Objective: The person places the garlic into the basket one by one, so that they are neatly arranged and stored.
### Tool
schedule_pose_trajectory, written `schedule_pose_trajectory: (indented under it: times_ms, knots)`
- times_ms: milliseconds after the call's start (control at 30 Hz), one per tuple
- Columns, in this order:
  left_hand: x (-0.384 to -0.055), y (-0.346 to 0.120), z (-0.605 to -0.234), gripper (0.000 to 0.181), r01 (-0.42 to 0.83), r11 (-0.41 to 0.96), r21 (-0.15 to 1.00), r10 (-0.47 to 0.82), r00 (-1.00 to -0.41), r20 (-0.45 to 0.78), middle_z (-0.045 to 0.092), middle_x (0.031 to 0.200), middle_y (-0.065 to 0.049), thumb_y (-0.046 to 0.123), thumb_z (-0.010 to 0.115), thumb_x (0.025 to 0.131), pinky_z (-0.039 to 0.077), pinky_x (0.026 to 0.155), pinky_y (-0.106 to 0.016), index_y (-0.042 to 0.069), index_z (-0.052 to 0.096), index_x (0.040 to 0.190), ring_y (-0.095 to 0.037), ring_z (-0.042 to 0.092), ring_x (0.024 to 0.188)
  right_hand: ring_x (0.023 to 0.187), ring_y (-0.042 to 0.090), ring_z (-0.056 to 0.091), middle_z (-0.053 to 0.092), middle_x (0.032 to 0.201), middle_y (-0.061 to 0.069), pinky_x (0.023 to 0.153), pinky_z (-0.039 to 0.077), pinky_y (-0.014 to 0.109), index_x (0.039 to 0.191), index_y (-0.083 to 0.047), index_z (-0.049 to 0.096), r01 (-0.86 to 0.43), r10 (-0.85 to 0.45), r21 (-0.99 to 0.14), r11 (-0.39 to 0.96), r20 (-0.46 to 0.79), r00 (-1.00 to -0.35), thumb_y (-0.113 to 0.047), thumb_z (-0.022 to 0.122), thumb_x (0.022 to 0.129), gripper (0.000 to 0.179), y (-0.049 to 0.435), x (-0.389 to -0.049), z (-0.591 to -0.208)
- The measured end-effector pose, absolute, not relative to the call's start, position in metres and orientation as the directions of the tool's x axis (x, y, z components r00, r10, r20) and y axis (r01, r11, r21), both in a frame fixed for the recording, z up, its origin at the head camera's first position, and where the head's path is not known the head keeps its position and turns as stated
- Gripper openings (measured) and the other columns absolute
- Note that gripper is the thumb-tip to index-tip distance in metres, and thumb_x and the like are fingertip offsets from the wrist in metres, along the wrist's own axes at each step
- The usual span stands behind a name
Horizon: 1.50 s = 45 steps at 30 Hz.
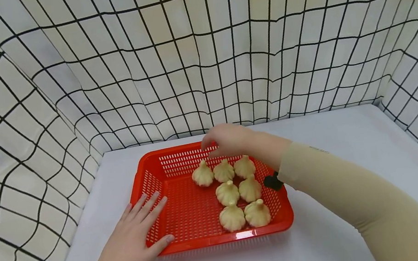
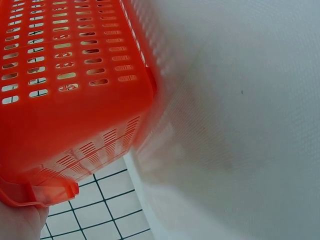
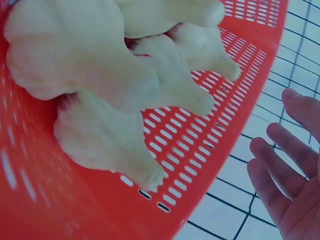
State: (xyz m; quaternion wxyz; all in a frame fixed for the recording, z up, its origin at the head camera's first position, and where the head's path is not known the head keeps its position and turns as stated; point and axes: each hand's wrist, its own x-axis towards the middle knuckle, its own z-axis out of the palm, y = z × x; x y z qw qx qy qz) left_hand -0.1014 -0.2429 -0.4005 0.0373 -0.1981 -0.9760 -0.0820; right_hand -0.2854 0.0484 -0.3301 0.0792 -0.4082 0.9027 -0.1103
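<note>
Several pale garlic bulbs [image 1: 227, 193] sit in the right part of a red plastic basket [image 1: 220, 240], stems pointing up or toward the back; one bulb [image 1: 202, 174] stands leftmost in the back row. My left hand [image 1: 132, 244] lies across the basket's left side with fingers spread and thumb at the front rim; the left wrist view catches only part of that hand [image 2: 22, 222] at the rim. Over the back row hovers my right hand [image 1: 229, 140], its fingers loosely bent. In the right wrist view this hand [image 3: 295, 172] holds nothing and stays apart from the bulbs [image 3: 107, 140].
The basket stands on a white table [image 1: 332, 141]. Black grid netting [image 1: 220, 72] over white sheeting rises behind and at both sides. A small black object [image 1: 272, 181] shows by the right sleeve [image 1: 351, 198], over the basket's right side.
</note>
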Motion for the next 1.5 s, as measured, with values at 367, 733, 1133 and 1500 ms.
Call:
schedule_pose_trajectory:
  times_ms: [367,733,1133,1500]
  knots:
    - [-0.101,-0.243,-0.4,0.083,0.399,0.905,0.146,0.386,-0.916,0.107,0.029,0.161,-0.006,0.059,0.065,0.088,-0.01,0.12,-0.037,0.024,0.032,0.157,-0.037,0.022,0.148,0.102,0.014,0.061,0.065,0.121,-0.004,0.088,0.051,0.033,0.117,-0.022,0.073,-0.639,-0.678,-0.361,0.679,0.024,-0.734,-0.029,0.07,0.094,0.024,0.087,-0.277,-0.312]
    - [-0.101,-0.243,-0.4,0.084,0.396,0.907,0.142,0.384,-0.917,0.106,0.029,0.161,-0.005,0.059,0.064,0.088,-0.008,0.121,-0.039,0.025,0.032,0.157,-0.037,0.021,0.148,0.102,0.02,0.059,0.067,0.116,-0.001,0.081,0.055,0.034,0.117,-0.02,0.074,-0.541,-0.572,-0.385,0.748,0.039,-0.819,-0.028,0.072,0.092,0.027,0.14,-0.264,-0.315]
    - [-0.101,-0.244,-0.403,0.084,0.403,0.905,0.136,0.389,-0.914,0.116,0.028,0.162,-0.005,0.061,0.063,0.088,-0.007,0.121,-0.041,0.026,0.031,0.157,-0.036,0.02,0.148,0.096,0.021,0.065,0.07,0.11,0.001,0.073,0.058,0.031,0.116,-0.017,0.076,-0.469,-0.513,-0.387,0.794,-0.012,-0.858,-0.024,0.077,0.087,0.029,0.211,-0.243,-0.35]
    - [-0.101,-0.243,-0.399,0.084,0.403,0.904,0.141,0.39,-0.914,0.112,0.026,0.163,-0.004,0.06,0.063,0.088,-0.009,0.121,-0.039,0.024,0.031,0.157,-0.036,0.02,0.149,0.092,0.016,0.063,0.07,0.112,0.002,0.076,0.056,0.034,0.115,-0.018,0.075,-0.409,-0.487,-0.381,0.829,-0.134,-0.863,-0.031,0.077,0.087,0.031,0.277,-0.214,-0.37]
